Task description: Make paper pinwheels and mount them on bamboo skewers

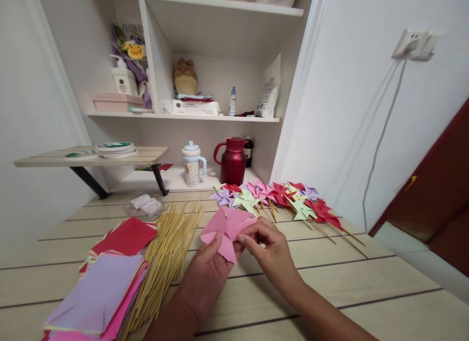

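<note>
A pink paper pinwheel point(227, 223) is held up between both hands over the table, its blades spread; no stick shows on it. My left hand point(207, 275) grips it from below, thumb on a lower blade. My right hand point(269, 245) pinches the right side of the paper between thumb and fingers. Left of my hands lies a loose bundle of thin wooden sticks point(164, 258). Beside it are stacks of coloured paper, one topped by a red sheet point(126, 236), the nearer one by a lilac sheet point(97, 285).
Pinwheels on sticks point(282, 197) in several colours lie at the back right. Behind them stand a red jug point(233, 161) and a tumbler point(191, 167). A clear round container point(142, 204) sits beyond the paper. A small raised shelf point(146, 156) stands at the left.
</note>
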`<control>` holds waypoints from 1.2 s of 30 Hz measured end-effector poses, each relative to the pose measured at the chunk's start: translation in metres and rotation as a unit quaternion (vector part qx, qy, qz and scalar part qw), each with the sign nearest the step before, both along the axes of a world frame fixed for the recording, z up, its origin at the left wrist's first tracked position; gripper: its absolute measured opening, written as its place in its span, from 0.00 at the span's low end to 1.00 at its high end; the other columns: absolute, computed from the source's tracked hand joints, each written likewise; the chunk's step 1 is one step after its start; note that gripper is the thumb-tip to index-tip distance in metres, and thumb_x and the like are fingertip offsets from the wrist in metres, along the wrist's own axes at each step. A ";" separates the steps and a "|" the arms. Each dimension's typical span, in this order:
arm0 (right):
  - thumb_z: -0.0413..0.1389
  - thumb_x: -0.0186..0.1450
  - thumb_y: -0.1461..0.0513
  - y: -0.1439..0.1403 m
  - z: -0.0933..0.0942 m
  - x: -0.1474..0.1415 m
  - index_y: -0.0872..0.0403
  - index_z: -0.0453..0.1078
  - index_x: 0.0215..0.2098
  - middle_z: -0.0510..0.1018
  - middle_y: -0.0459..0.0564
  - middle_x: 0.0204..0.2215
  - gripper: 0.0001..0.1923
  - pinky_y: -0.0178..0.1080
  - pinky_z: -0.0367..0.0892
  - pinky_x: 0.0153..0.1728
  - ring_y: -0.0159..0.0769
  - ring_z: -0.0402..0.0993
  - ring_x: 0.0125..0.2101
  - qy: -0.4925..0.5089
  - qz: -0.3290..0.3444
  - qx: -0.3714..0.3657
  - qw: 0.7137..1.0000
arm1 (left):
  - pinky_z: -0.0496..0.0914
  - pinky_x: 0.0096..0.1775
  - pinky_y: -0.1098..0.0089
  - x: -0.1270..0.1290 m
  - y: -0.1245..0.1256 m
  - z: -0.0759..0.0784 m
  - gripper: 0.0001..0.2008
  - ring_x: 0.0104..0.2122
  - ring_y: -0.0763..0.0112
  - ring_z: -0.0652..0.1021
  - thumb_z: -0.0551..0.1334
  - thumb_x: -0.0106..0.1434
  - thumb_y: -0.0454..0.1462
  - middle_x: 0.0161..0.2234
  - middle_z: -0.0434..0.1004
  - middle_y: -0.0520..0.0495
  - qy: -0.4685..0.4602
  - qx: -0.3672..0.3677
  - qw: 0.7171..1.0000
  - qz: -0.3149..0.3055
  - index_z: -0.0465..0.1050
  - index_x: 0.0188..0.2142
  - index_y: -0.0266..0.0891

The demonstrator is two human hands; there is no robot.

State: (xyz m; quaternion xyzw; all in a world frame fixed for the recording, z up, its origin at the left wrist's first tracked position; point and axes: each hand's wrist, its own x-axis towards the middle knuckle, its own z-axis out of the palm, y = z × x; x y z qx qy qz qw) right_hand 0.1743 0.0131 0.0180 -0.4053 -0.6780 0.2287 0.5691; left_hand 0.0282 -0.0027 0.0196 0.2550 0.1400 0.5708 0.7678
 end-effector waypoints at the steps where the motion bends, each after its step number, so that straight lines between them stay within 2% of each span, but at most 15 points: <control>1: 0.62 0.62 0.58 0.000 0.000 0.000 0.51 0.76 0.26 0.72 0.47 0.25 0.08 0.37 0.61 0.26 0.36 0.66 0.27 0.001 -0.002 -0.001 1.000 | 0.62 0.61 0.56 0.000 0.000 -0.001 0.24 0.56 0.59 0.73 0.58 0.68 0.37 0.55 0.75 0.40 0.003 0.006 1.000 0.004 0.62 0.63 0.40; 8: 0.62 0.62 0.58 -0.001 0.001 0.000 0.51 0.75 0.24 0.73 0.48 0.25 0.10 0.38 0.61 0.27 0.36 0.66 0.26 0.005 0.012 -0.018 1.000 | 0.60 0.61 0.58 0.005 -0.003 -0.005 0.24 0.57 0.58 0.71 0.60 0.67 0.34 0.55 0.75 0.40 0.036 0.063 0.997 0.024 0.65 0.62 0.38; 16: 0.62 0.62 0.58 -0.004 0.003 -0.003 0.52 0.74 0.23 0.71 0.47 0.24 0.11 0.37 0.60 0.26 0.35 0.65 0.26 -0.001 0.022 -0.026 0.999 | 0.64 0.58 0.61 0.006 -0.003 -0.006 0.25 0.55 0.59 0.73 0.63 0.64 0.35 0.54 0.77 0.44 0.077 0.044 0.994 0.066 0.66 0.61 0.44; 24: 0.62 0.62 0.59 -0.005 0.001 -0.004 0.53 0.73 0.24 0.72 0.47 0.25 0.10 0.37 0.60 0.27 0.35 0.66 0.27 -0.010 0.031 -0.019 0.999 | 0.67 0.55 0.59 0.007 -0.006 -0.007 0.27 0.49 0.58 0.78 0.67 0.60 0.36 0.50 0.79 0.41 0.075 0.022 0.992 0.103 0.68 0.59 0.39; 29: 0.62 0.62 0.59 -0.006 0.002 -0.003 0.53 0.74 0.25 0.72 0.47 0.24 0.10 0.37 0.60 0.27 0.34 0.66 0.27 -0.015 0.035 -0.021 0.999 | 0.67 0.55 0.60 0.006 -0.006 -0.005 0.23 0.50 0.59 0.77 0.65 0.62 0.36 0.49 0.80 0.41 0.089 0.026 0.991 0.101 0.70 0.57 0.39; 36: 0.62 0.62 0.62 -0.005 0.006 -0.002 0.53 0.76 0.25 0.72 0.45 0.24 0.08 0.35 0.59 0.27 0.33 0.65 0.26 -0.039 0.022 -0.017 0.999 | 0.68 0.53 0.58 0.004 -0.006 -0.008 0.22 0.51 0.57 0.76 0.67 0.61 0.38 0.48 0.79 0.38 0.119 0.043 0.986 0.110 0.73 0.54 0.35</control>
